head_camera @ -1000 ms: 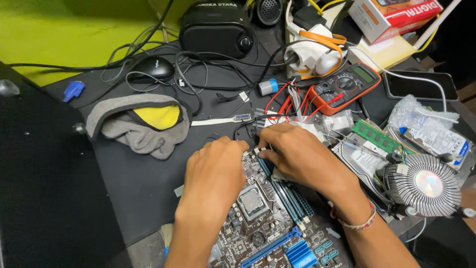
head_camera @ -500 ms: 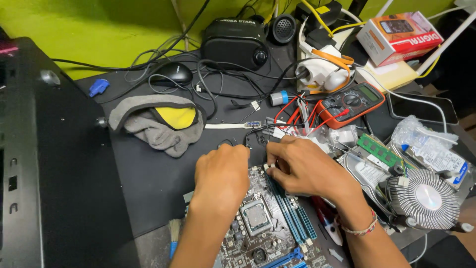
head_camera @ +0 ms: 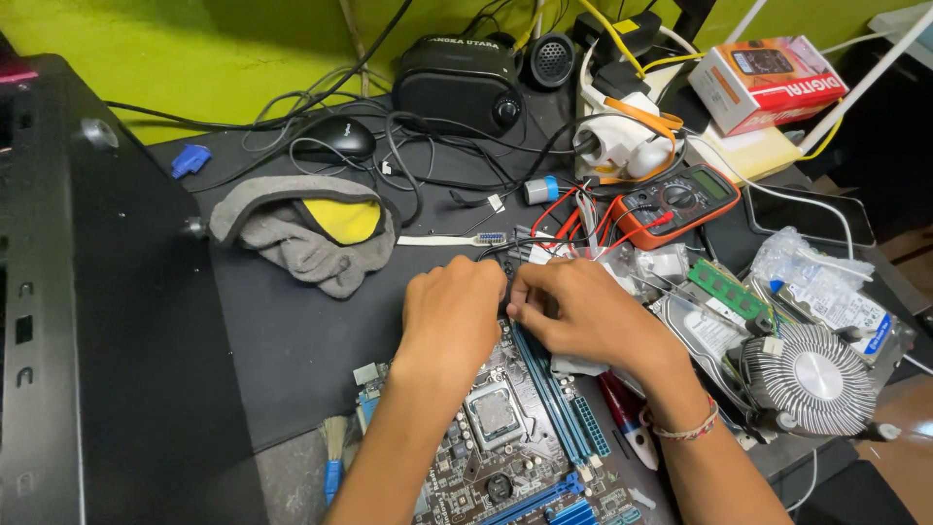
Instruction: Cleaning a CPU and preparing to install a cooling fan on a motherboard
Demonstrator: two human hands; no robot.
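Head view shows the left hand point(head_camera: 452, 316) and right hand point(head_camera: 573, 311) curled narrow, pinching at the far edge of the motherboard point(head_camera: 515, 437) on the black mat point(head_camera: 292, 340), a stiff, fragile board best held by its edges.

Both hands' fingertips hide the motherboard's point(head_camera: 515, 437) top edge.
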